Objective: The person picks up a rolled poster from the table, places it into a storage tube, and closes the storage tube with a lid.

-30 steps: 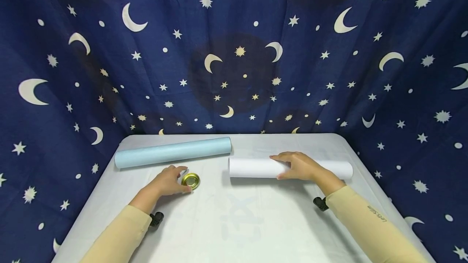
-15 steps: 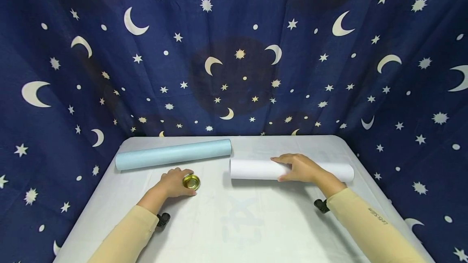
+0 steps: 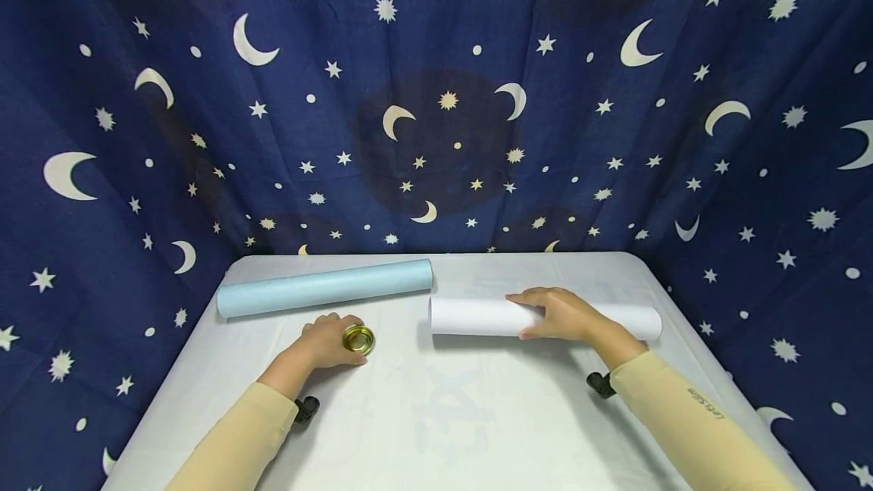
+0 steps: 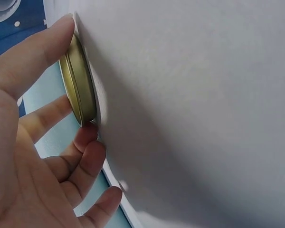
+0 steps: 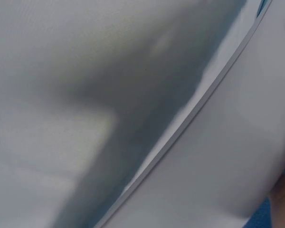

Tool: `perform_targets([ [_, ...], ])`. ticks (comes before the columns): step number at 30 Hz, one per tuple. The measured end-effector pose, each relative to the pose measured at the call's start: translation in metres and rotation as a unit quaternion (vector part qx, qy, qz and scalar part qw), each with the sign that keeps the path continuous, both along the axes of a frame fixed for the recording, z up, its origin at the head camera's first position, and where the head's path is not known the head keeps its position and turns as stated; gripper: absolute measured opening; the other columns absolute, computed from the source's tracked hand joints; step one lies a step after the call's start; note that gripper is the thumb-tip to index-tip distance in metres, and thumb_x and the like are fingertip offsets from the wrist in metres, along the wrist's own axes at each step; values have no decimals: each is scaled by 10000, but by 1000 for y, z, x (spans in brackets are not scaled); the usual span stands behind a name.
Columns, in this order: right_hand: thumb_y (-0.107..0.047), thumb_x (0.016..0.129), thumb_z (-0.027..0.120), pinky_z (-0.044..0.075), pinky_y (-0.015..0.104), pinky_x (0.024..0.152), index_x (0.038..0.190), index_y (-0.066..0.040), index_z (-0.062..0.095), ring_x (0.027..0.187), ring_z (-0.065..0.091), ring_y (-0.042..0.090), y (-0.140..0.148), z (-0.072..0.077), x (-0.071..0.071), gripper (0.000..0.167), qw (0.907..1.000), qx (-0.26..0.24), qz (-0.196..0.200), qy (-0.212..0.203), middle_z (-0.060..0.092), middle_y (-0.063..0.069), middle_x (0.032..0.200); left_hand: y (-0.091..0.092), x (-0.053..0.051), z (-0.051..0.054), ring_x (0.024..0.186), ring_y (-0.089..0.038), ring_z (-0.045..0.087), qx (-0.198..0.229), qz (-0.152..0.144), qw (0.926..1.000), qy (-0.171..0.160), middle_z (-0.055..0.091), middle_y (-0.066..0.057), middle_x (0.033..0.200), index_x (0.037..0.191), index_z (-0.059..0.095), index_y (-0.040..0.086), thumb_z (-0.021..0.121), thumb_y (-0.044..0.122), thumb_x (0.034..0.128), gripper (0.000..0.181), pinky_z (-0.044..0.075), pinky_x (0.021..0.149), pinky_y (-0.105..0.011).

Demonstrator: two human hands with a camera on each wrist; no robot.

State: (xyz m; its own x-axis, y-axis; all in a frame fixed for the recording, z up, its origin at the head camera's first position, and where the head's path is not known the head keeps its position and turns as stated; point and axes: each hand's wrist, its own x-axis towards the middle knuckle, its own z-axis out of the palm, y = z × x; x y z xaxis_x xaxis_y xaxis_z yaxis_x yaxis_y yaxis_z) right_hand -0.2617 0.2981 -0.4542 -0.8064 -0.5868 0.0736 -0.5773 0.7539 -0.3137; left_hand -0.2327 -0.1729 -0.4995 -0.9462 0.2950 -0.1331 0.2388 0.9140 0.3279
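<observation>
On the left side of the table, my left hand (image 3: 330,341) holds a small round gold metal lid (image 3: 358,339) by its rim. The left wrist view shows the thumb at one end of the lid (image 4: 80,83) and fingers at the other, with the lid lying close to the white surface. To the right, a rolled sheet of white paper (image 3: 470,317) lies sideways, and my right hand (image 3: 561,314) grips it from above, thumb on the near side. In the right wrist view the white roll (image 5: 213,152) hides most of that hand.
A light blue paper roll (image 3: 323,288) lies at the back left, behind the left hand. White cloth covers the table (image 3: 382,430), which has faint marks near its middle. A dark blue curtain (image 3: 443,59) with moons and stars encloses the back and sides.
My left hand has moved slightly right and its thumb and fingers have closed on the gold lid. The right hand stays on the white paper roll.
</observation>
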Motion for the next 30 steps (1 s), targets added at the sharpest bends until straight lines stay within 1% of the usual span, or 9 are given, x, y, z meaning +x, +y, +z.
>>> perform_targets([
  [6,-467,759,859,451,541,1032,1413,-228,601,1245,580,335,0,0,0,743,10000,-3,5,3,635,86,1339,1,0,-2,1001,-274,568,-158,-6,9997,167,612,-40,1040,1296,629,217,845,532,726,685,433,826,-503],
  [12,-409,762,873,443,555,1036,1412,-217,602,1251,572,351,0,0,1,730,10000,-27,-24,-18,629,111,1344,-1,0,-2,1016,-281,589,-191,6,9993,314,643,-51,1052,1290,638,191,841,534,728,689,439,860,-532],
  [20,-446,744,876,447,548,1034,1403,-237,611,1245,579,337,0,0,2,741,10000,-45,-68,-6,637,100,1335,-3,1,-3,1041,-268,588,30,61,9994,350,662,-39,1076,1304,626,193,833,508,744,675,435,864,-523],
  [25,-444,743,877,450,548,1028,1403,-234,611,1237,584,332,-1,-2,1,741,10000,-21,-52,10,641,85,1331,-3,2,-3,1056,-262,594,304,3,9988,395,685,-21,1105,1298,628,194,823,483,766,637,443,900,-545],
  [27,-432,745,878,450,550,1027,1405,-230,609,1237,585,333,-1,-2,1,740,10000,-11,-37,7,640,83,1332,-3,3,-3,1023,-245,601,448,-50,9981,411,693,0,1069,1285,636,188,826,470,767,619,451,893,-556],
  [30,-436,743,879,452,541,1028,1406,-241,608,1237,586,321,-1,-3,1,743,10000,5,-45,-6,640,71,1334,-3,2,-2,938,-193,590,596,-67,9976,340,670,36,980,1277,638,208,822,474,770,601,463,864,-523],
])
